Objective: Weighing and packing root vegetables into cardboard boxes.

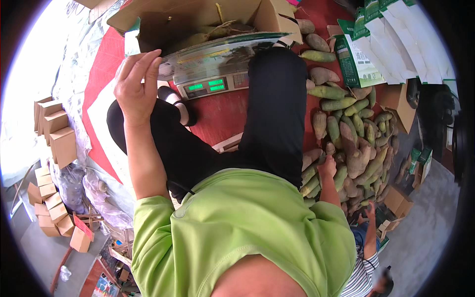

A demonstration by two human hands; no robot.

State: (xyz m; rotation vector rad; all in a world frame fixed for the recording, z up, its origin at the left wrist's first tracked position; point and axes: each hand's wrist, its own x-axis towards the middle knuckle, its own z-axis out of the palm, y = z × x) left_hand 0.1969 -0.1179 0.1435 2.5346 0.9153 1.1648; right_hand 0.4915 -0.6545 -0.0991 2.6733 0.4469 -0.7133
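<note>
My left hand (137,86) is at the left corner of the near flap of an open cardboard box (198,12), its fingertips and thumb closed on the flap edge. Inside the box lie several green radishes (215,32), partly in shadow. Under the box is a digital scale (205,88) with a lit green display. On my right, my right hand (327,167) reaches down into a large heap of green and earthy radishes (352,161). Its fingers are closed round a small brownish radish (330,147), whose end sticks out beyond them.
Flat green-and-white cartons (391,44) are stacked at the far right. A co-worker in a striped shirt (358,274) reaches toward the heap from the lower right. Small brown boxes (62,143) stand on the left. My knees flank the scale on a red mat (217,116).
</note>
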